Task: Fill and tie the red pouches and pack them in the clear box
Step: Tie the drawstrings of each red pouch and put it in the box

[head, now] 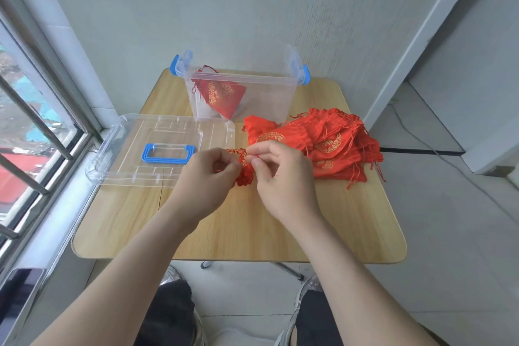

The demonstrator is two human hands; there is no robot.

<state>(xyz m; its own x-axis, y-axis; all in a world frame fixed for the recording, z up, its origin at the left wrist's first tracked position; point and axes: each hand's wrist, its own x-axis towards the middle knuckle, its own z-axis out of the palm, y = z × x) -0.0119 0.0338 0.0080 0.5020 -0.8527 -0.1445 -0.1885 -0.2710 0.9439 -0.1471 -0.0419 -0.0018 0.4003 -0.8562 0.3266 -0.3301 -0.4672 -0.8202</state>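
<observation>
Above the counter (238, 222), the left hand (209, 177) and right hand (280, 177) pinch a red pouch (242, 161) by its drawstrings — apparently tying; next, likely, the clear box (241, 93) — one pouch inside.

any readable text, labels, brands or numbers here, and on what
None readable.
Gold emblems on the pile of red fabric pouches: too blurred.
Gold emblem on the red pouch in the clear plastic box: blurred.
Clear plastic lid with blue handle: no lettering.
Crumpled red pouch between left hand and right hand: emblem mostly hidden.
</observation>
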